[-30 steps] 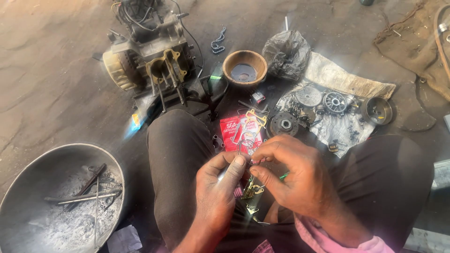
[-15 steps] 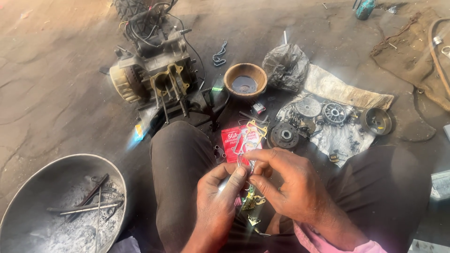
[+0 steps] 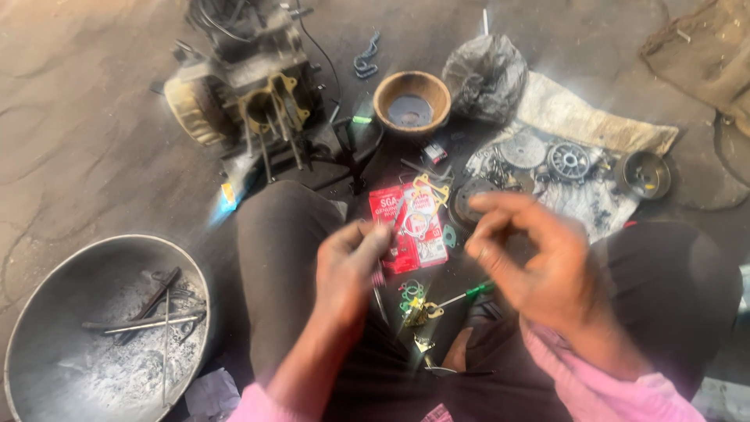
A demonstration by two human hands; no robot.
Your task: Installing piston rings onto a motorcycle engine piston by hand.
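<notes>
Floor (image 3: 86, 117) of bare concrete spreads under you, and your two knees frame the work. Biggest on it is the round metal pan (image 3: 47, 312) at your left, with ash and a few tools lying inside. Ahead stands the engine block (image 3: 250, 94), studs pointing toward you. To its right sit a crumpled cloth (image 3: 582, 121) strewn with gears (image 3: 568, 162), a dark plastic bag (image 3: 486, 74) and a small bowl (image 3: 412, 100). Between your knees lies a red gasket packet (image 3: 408, 227), with a pale gasket on top of it. Your right hand (image 3: 539, 262) hovers above your right knee, fingers curled and apart, holding nothing that shows. Your left hand (image 3: 348, 270) pinches something thin beside the packet; blur hides what. Below them lie green rings (image 3: 412, 295) and a green-handled screwdriver (image 3: 465, 295)
</notes>
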